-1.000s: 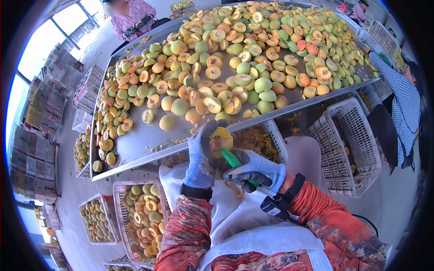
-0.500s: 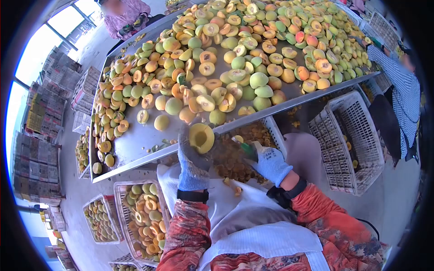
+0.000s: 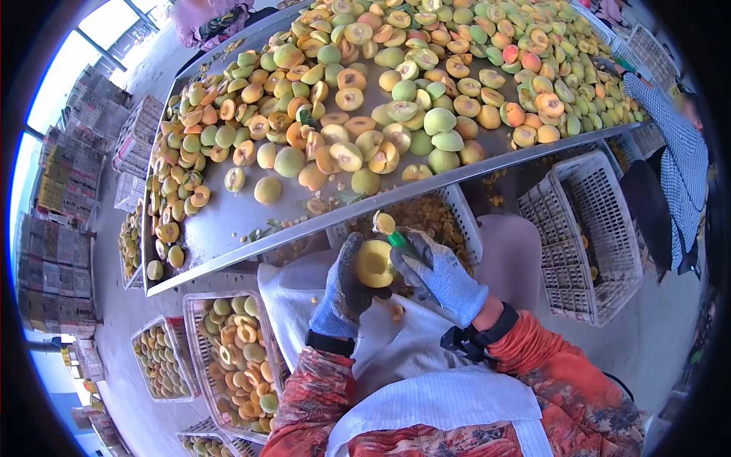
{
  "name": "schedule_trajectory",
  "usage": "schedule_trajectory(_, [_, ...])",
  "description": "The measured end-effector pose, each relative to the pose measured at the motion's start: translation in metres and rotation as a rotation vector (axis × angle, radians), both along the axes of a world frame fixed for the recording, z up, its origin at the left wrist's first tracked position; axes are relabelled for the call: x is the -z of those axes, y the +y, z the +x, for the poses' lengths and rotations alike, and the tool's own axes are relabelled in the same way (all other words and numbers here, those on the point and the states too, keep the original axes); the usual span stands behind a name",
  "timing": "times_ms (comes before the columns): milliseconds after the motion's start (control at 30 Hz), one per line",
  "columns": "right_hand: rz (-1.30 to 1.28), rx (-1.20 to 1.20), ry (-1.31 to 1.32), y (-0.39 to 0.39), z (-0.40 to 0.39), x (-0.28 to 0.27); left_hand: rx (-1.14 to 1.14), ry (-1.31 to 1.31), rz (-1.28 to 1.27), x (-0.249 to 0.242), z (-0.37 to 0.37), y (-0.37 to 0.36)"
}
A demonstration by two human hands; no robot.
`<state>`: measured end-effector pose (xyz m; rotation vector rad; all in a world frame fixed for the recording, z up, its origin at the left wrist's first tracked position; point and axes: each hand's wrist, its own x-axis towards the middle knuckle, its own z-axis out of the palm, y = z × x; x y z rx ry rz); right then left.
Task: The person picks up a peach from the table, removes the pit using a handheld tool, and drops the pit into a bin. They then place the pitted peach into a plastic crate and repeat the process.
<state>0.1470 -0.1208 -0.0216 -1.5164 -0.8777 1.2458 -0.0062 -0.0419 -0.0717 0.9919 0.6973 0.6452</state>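
Note:
My left hand (image 3: 343,288), in a grey-and-blue glove, is closed around a yellow peach half (image 3: 375,265) whose hollowed cut face points up. In my right hand (image 3: 443,276), gloved the same way, is a green-handled pitting tool (image 3: 399,241). A round yellowish piece (image 3: 385,223) shows at the tool's tip, just above the peach half; whether it is stuck there cannot be made out. Both hands are close together over my white apron (image 3: 388,335). Beyond them a crate (image 3: 468,228) holds many brownish scraps.
A metal-edged table (image 3: 266,242) bears many halved and whole peaches. At lower left stand crates (image 3: 189,335) of peach halves. A white crate (image 3: 544,263) is on the right, near a person in a checked sleeve (image 3: 670,141). Another person (image 3: 205,23) is at upper left.
My left hand has moved right and slightly down with the peach half. My right hand has come left, bringing the pitting tool beside it. The view has shifted slightly.

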Motion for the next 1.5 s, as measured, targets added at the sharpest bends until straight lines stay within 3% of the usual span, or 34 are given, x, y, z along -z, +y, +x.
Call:
schedule_trajectory(67, [0.379,0.037,-0.564,-0.012,0.006,-0.005,0.026,-0.007,-0.031,0.0,-0.013,0.003])
schedule_trajectory(133, [0.413,0.125,-0.421,-0.016,0.015,0.009,-0.117,-0.089,-0.149,0.0,-0.022,0.005])
schedule_trajectory(167, [0.055,-0.094,-0.738,-0.013,0.03,0.029,-0.073,-0.265,-0.251,0.004,-0.03,0.01])
schedule_trajectory(200, [-0.314,-0.311,-1.038,-0.008,0.039,0.038,-0.079,-0.268,-0.25,0.003,-0.032,0.01])
schedule_trajectory(267, [-0.189,-0.192,-1.013,-0.01,0.039,0.033,-0.174,-0.528,-0.667,0.0,-0.034,0.02])
schedule_trajectory(333, [-0.108,-0.122,-0.947,-0.022,0.023,0.033,-0.281,-0.457,-0.6,0.009,-0.038,0.012])
schedule_trajectory(400, [0.294,-0.03,-0.822,-0.009,0.016,0.025,-0.149,0.176,0.486,0.003,-0.026,0.02])
schedule_trajectory(433, [0.326,-0.038,-0.81,-0.008,0.005,0.016,-0.152,0.173,0.488,0.002,-0.019,0.022])
schedule_trajectory(500, [0.247,-0.149,-0.848,-0.009,-0.017,0.001,-0.26,-0.486,-0.38,0.0,-0.007,0.022])
schedule_trajectory(600, [0.261,-0.187,-1.007,-0.006,-0.026,0.014,-0.134,-0.619,-0.501,-0.019,-0.001,0.021])
schedule_trajectory(633, [0.267,-0.203,-1.1,-0.004,-0.028,0.018,-0.246,-0.527,-0.448,-0.028,0.005,0.016])
schedule_trajectory(767, [0.319,-0.254,-1.1,-0.007,-0.033,0.016,-0.235,-0.54,-0.491,-0.025,0.004,0.017])
schedule_trajectory(1000, [0.37,-0.348,-1.096,-0.013,-0.046,0.016,-0.435,-0.559,-0.591,-0.017,0.008,0.01])
schedule_trajectory(1133, [0.419,-0.324,-0.601,0.002,-0.06,0.011,-0.564,-0.571,-0.449,-0.04,-0.01,0.009])
schedule_trajectory(1200, [0.199,-0.302,-0.17,0.004,-0.067,-0.014,-0.645,0.075,0.749,-0.024,-0.045,0.012])
schedule_trajectory(1233, [0.113,-0.259,-0.026,0.007,-0.067,-0.02,-0.718,-0.042,0.79,-0.024,-0.073,0.01])
schedule_trajectory(1267, [0.013,-0.21,0.11,0.01,-0.064,-0.021,-0.784,0.552,0.856,-0.05,-0.118,-0.007])
schedule_trajectory(1333, [0.047,-0.13,0.067,0.017,-0.054,-0.011,-0.795,-0.294,0.013,-0.007,-0.199,-0.001])
schedule_trajectory(1367, [0.054,-0.143,0.017,0.021,-0.039,0.006,-0.942,0.281,0.505,-0.015,-0.236,-0.025])
schedule_trajectory(1400, [0.06,-0.152,-0.035,0.025,-0.025,0.024,-1.089,0.01,0.04,0.034,-0.299,-0.034])
schedule_trajectory(1500, [-0.016,-0.181,-0.1,0.025,-0.033,0.029,-1.243,0.9,-0.026,0.077,-0.421,-0.124])
